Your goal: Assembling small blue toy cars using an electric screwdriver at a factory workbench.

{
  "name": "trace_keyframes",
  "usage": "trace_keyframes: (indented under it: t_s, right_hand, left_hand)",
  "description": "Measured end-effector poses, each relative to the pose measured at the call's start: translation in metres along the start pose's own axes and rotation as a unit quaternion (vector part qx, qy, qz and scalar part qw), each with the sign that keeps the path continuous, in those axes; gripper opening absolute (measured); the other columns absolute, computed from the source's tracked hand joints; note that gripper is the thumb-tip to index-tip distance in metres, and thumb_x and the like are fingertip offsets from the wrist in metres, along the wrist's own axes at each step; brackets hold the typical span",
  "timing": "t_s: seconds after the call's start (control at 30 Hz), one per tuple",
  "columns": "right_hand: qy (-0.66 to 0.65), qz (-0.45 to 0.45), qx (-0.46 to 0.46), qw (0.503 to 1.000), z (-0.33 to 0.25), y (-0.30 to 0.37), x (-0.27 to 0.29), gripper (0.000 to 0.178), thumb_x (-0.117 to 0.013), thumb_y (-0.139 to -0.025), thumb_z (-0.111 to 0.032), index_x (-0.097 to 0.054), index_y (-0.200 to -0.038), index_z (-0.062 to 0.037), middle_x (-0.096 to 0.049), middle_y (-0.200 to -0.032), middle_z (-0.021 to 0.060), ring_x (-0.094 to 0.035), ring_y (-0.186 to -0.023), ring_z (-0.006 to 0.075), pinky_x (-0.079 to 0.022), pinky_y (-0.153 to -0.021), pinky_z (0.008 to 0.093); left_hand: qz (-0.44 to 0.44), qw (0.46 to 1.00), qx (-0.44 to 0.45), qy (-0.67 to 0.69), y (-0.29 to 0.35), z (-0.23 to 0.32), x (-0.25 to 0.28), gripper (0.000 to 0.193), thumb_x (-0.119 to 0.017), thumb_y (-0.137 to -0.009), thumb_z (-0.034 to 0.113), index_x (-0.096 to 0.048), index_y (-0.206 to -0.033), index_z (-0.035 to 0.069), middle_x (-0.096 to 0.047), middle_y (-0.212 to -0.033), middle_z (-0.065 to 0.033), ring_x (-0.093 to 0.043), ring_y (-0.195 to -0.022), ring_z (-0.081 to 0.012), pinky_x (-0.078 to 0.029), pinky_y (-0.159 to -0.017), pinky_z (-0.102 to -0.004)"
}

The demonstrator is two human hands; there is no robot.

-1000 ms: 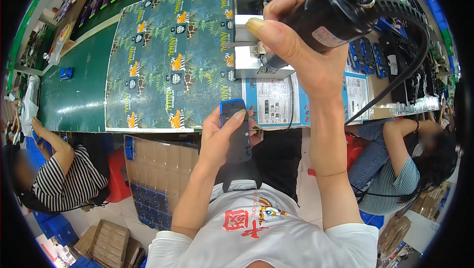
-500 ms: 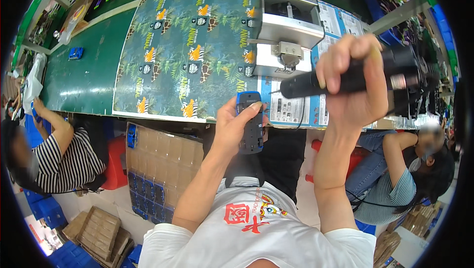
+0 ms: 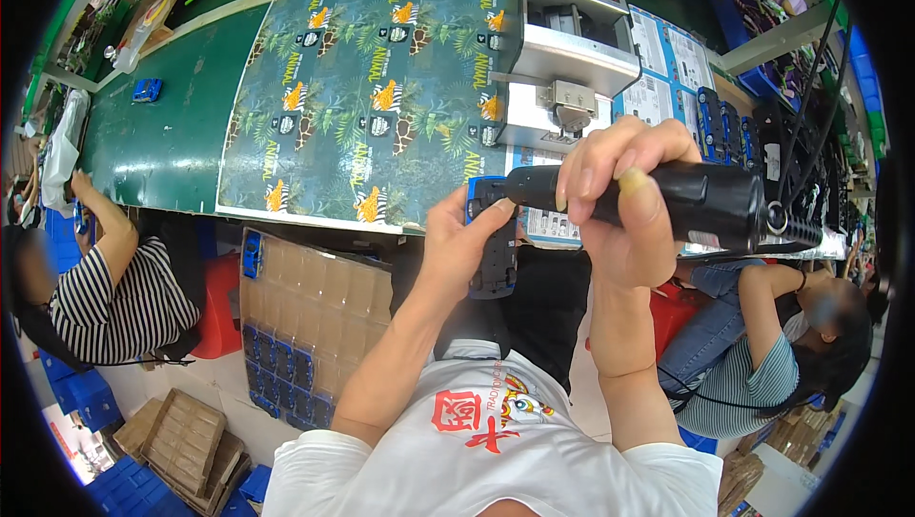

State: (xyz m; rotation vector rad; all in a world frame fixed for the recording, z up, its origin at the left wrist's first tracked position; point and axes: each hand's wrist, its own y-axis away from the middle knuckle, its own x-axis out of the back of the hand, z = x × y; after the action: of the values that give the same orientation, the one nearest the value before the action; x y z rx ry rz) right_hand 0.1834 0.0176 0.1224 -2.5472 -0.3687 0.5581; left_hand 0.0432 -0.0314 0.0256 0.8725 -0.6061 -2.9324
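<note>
While left hand (image 3: 450, 239) clutches blue car (image 3: 494, 258), right hand (image 3: 624, 217) holds driver (image 3: 713, 207) at it; tray (image 3: 322, 300) left of car's only part-filled.

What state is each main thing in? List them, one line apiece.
Toy car: underside up, held in the left hand
Power driver: in the right hand, nose at the toy car, contact unclear
Metal machine: upright, power state unclear
Printed sheet: spread flat
Lone blue car: resting on the green tabletop
Cardboard tray: partly filled with blue cars

Red lettering (image 3: 457, 410) marks the shirt (image 3: 581, 460), yellow lettering (image 3: 360, 164) the sheet (image 3: 338, 141).
</note>
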Motion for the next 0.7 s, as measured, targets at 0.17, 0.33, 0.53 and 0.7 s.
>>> trace_keyframes:
  t_s: [0.17, 0.33, 0.53, 0.7]
  right_hand:
    - [0.037, -0.07, -0.018, 0.997, 0.0089, -0.0019, -0.0046, 0.02, -0.068, -0.085, -0.01, -0.05, -0.09, -0.0051, -0.057, -0.074, 0.011, -0.052, -0.056, 0.0156, -0.047, -0.053, 0.0291]
    - [0.038, -0.079, -0.056, 0.995, 0.0034, -0.0065, -0.0014, 0.022, -0.07, -0.082, -0.01, -0.049, -0.088, -0.0055, -0.056, -0.073, 0.0102, -0.052, -0.056, 0.015, -0.047, -0.054, 0.0292]
    - [0.068, -0.088, -0.035, 0.993, 0.0022, -0.0038, -0.0049, 0.022, -0.071, -0.081, -0.009, -0.05, -0.086, -0.0057, -0.056, -0.073, 0.0089, -0.053, -0.057, 0.0151, -0.047, -0.055, 0.0305]
    - [0.066, -0.076, -0.03, 0.994, 0.0007, -0.0012, -0.0048, 0.022, -0.072, -0.081, -0.01, -0.051, -0.087, -0.0051, -0.057, -0.073, 0.009, -0.055, -0.058, 0.0156, -0.048, -0.056, 0.0303]
  left_hand:
    - [-0.012, 1.0, -0.025, -0.01, 0.0036, -0.0014, 0.0, 0.018, -0.069, -0.091, 0.012, -0.065, -0.103, 0.001, -0.068, -0.08, -0.0044, -0.063, -0.067, -0.0078, -0.052, -0.061, -0.0227]
    - [-0.001, 0.998, -0.038, -0.045, 0.0009, -0.0024, -0.0016, 0.018, -0.07, -0.09, 0.013, -0.065, -0.103, 0.001, -0.068, -0.081, -0.004, -0.063, -0.068, -0.0079, -0.052, -0.061, -0.0231]
    - [-0.007, 0.998, -0.053, -0.038, 0.0005, -0.0056, 0.001, 0.019, -0.07, -0.09, 0.013, -0.066, -0.105, 0.001, -0.068, -0.081, -0.0041, -0.063, -0.068, -0.0081, -0.052, -0.061, -0.023]
    - [-0.015, 0.998, -0.058, -0.036, 0.0018, -0.0042, 0.0005, 0.02, -0.071, -0.089, 0.012, -0.066, -0.105, 0.001, -0.068, -0.082, -0.004, -0.063, -0.068, -0.0079, -0.052, -0.061, -0.0228]
